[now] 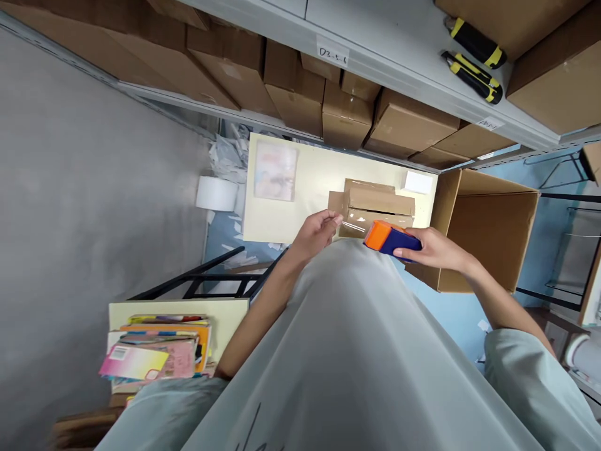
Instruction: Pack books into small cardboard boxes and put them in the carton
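My right hand (434, 246) is wrapped round an orange and dark blue tape dispenser (389, 239) at the near edge of the table. A thin strip of clear tape (352, 226) runs from the dispenser to my left hand (320, 228), whose thumb and finger pinch its end. Just beyond both hands lies a small cardboard box (380, 202) with flaps showing and a dark gap along its top. The dispenser overlaps the box's near right part in my view.
A big open carton (486, 235) stands right of the cream table (310, 222). A plastic-wrapped sheet (275, 170) and a small white box (417, 182) lie on the table. Above hangs a shelf with cartons and two utility knives (474, 78). Magazines (159, 351) are stacked lower left.
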Tool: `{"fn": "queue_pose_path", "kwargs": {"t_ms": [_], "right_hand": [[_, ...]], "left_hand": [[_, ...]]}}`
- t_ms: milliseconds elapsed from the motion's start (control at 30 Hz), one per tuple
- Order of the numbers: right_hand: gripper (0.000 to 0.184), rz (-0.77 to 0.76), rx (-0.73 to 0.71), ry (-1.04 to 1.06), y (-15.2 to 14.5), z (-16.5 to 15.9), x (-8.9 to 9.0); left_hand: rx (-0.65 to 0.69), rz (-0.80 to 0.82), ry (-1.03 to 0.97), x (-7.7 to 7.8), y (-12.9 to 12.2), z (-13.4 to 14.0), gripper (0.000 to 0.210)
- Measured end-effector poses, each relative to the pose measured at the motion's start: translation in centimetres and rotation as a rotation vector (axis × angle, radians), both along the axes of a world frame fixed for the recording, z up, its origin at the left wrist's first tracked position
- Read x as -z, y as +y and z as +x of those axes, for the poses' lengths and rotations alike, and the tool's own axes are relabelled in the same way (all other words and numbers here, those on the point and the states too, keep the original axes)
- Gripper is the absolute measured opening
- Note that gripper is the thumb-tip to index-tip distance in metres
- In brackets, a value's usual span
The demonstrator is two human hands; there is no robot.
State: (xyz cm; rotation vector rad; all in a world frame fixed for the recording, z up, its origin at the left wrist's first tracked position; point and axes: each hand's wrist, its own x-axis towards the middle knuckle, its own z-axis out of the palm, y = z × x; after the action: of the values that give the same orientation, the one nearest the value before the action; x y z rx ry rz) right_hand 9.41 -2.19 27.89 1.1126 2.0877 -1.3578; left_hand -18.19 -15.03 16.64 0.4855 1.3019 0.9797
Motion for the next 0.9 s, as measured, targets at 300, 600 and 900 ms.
{"fn": "queue_pose_path", "kwargs": {"t_ms": [300,600,900], "right_hand": [[0.064,-0.175,-0.074,-0.119,6.8,-3.8,5.6],[0.065,-0.176,-0.118,-0.15,8.3,-3.9,10.1],[0.058,-0.132,-0.115,-0.183,7.8,-4.9,11.5]], "left_hand": [[-0.186,-0.091,-0.099,7.4,2.4,1.7,0.04],[-0.247,-0.172,-0.095,10.2,3.1,2.5,0.028],[-0.227,-0.218,-0.016,12.6,3.8,2.8,0.03]]}}
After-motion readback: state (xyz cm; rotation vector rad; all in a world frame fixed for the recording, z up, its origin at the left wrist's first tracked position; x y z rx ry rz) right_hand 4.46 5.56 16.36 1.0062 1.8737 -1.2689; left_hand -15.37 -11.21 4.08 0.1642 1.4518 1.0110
